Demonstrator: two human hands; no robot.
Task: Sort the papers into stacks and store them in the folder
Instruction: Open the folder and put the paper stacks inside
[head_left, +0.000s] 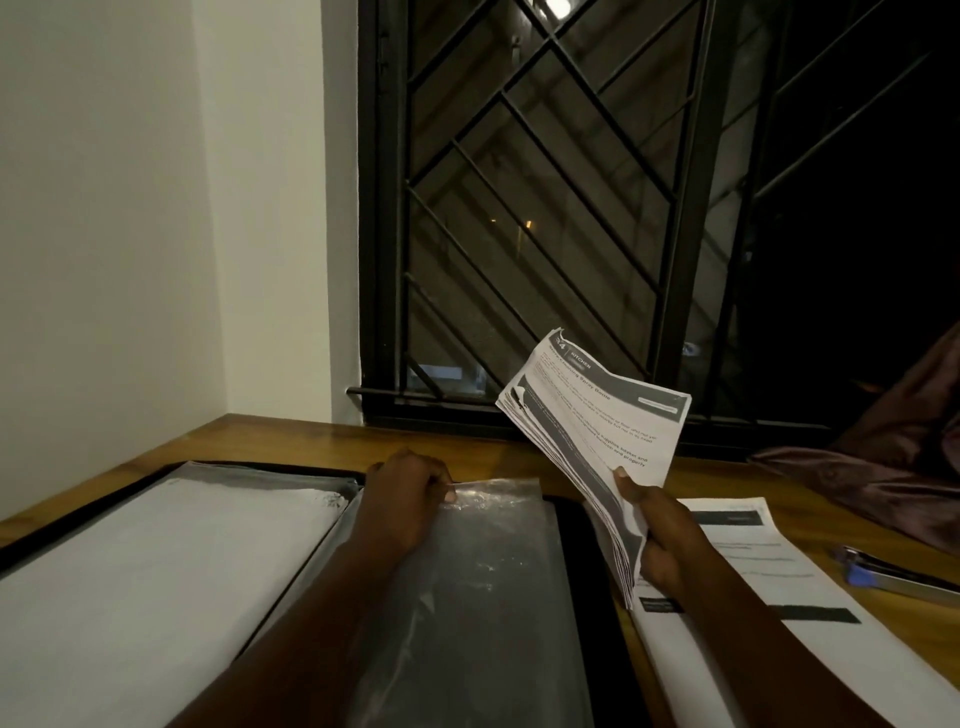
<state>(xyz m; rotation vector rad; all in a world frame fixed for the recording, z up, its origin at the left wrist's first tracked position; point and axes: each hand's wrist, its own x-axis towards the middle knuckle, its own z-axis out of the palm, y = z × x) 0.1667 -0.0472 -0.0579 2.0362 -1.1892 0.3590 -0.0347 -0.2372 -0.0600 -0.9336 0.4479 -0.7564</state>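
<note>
Head view: my left hand (410, 493) pinches the top edge of a clear sleeve (483, 571) in the open folder (587, 571) on the table. My right hand (665, 535) grips one sheaf (597, 415), raised just beside it. The left sleeve (156, 561) looks filled. Another stack (779, 571) isn't stored yet.

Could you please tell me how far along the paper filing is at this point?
Done: the left sleeve already looks filled with paper. In hand: the left hand pinches the empty sleeve at its top edge, and the right hand grips a lifted stack. Left: slide that in, then file the remaining stack.
</note>
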